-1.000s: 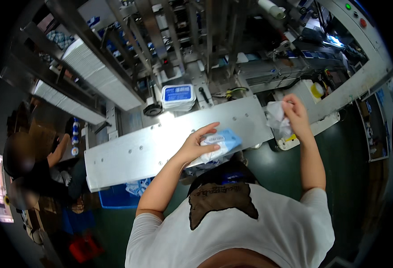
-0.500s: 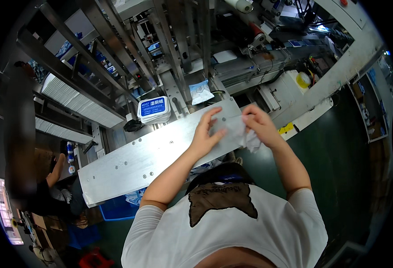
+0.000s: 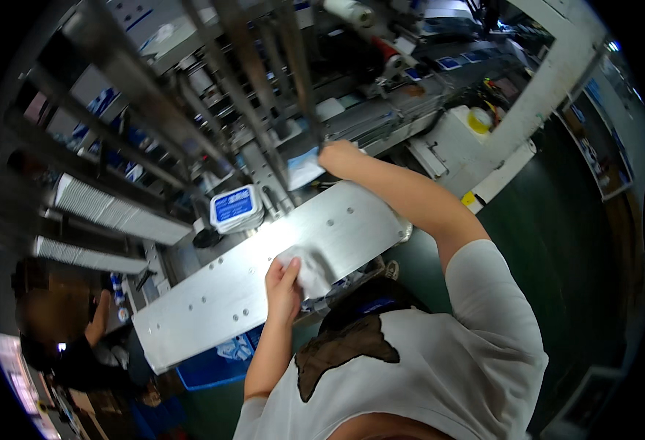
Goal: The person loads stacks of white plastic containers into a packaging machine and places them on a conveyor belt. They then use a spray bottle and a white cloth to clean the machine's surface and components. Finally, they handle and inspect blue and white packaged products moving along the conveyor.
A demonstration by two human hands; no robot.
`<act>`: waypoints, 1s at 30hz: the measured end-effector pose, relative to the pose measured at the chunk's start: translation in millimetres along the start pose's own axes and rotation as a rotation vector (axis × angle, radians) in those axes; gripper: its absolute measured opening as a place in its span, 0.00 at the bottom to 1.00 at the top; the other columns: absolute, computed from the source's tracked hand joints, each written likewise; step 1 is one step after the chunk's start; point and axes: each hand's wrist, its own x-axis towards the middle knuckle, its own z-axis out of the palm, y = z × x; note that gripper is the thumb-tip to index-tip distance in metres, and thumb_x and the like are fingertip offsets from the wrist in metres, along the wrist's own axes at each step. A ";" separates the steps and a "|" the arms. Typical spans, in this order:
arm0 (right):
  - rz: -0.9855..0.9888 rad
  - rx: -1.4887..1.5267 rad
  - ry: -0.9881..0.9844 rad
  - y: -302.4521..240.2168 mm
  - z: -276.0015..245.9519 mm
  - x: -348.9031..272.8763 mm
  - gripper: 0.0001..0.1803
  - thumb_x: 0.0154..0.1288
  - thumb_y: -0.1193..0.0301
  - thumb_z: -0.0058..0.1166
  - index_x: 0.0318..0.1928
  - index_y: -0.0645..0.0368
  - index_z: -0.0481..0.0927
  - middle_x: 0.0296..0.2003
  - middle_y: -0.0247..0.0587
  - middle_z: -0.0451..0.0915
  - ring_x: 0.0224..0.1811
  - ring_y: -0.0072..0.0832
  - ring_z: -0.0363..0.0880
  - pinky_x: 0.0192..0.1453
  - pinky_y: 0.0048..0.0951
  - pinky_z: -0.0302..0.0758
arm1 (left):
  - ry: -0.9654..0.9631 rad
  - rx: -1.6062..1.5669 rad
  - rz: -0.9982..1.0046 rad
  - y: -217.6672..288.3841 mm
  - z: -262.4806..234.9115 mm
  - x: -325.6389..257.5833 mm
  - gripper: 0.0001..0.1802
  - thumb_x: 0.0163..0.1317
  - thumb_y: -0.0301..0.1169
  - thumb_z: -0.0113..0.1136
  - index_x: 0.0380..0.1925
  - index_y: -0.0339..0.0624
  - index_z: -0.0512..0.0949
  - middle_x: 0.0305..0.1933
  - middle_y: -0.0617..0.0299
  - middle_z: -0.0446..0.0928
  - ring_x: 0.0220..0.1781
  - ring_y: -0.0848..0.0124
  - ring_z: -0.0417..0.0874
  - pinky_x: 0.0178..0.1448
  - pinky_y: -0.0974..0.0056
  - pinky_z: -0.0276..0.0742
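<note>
White cloth [image 3: 309, 270] seemingly under left hand [image 3: 283, 287]

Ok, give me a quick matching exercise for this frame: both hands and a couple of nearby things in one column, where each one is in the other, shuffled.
Things:
1. left hand
2. right hand
3. blue-topped box
4. yellow tape roll

Places:
A. on the white cabinet at the right
B. reaching into the machine, at a white-and-blue pack
C. behind the metal plate, at the machine's foot
D. on a white cloth on the metal plate

Pairs: 1-D, 2-B, 3-C, 4-A
</note>
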 end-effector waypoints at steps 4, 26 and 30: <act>-0.096 -0.111 0.250 13.5 -30.5 -13.3 0.06 0.45 0.73 0.55 0.25 0.59 0.83 0.26 0.39 0.80 0.39 0.37 0.77 0.33 0.34 0.77 | 0.057 0.015 0.002 -1.4 -1.1 -5.5 0.12 0.64 0.27 0.54 0.46 0.36 0.72 0.44 0.58 0.77 0.45 0.70 0.78 0.50 0.66 0.74; 0.630 1.081 0.717 150.2 103.0 -205.3 0.14 0.58 0.74 0.61 0.44 0.66 0.79 0.24 0.31 0.70 0.23 0.15 0.64 0.25 0.18 0.61 | 0.162 1.846 0.557 46.8 134.6 175.6 0.29 0.53 0.24 0.57 0.58 0.48 0.68 0.48 0.53 0.71 0.34 0.57 0.80 0.39 0.61 0.78; 0.738 1.093 0.505 171.7 148.7 -251.7 0.15 0.57 0.70 0.62 0.42 0.67 0.79 0.29 0.43 0.80 0.26 0.22 0.76 0.30 0.24 0.72 | 0.169 2.317 0.590 53.9 136.5 223.3 0.21 0.54 0.26 0.54 0.51 0.48 0.74 0.44 0.54 0.75 0.34 0.55 0.81 0.36 0.58 0.78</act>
